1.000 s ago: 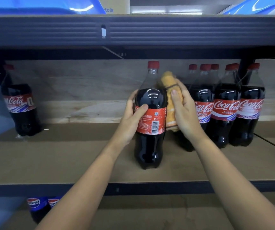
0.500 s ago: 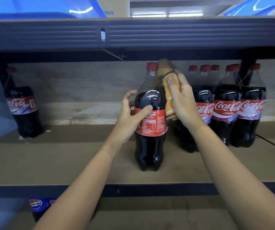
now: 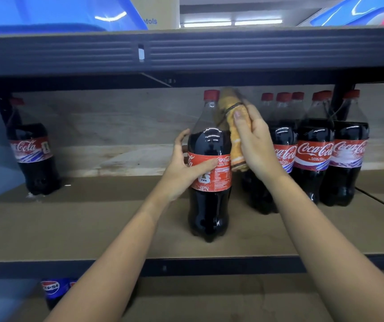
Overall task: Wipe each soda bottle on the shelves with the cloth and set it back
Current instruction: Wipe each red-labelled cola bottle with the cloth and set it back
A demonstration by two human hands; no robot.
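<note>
I see the dark plastic cola bottle with red cap and label [image 3: 209, 163] upright at shelf [image 3: 116, 228] centre. My left hand [image 3: 182, 166] grip is clamped round its label. At its 2 o'clock, my right hand [image 3: 253, 145] grip clamps the folded orange cloth [image 3: 236, 145] against the bottle's shoulder.

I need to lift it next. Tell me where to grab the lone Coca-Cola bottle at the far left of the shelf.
Grip the lone bottle round its labelled middle, coming from the front-right. It stands upright with open shelf around it, and the body looks widest and straightest at the label.
</note>
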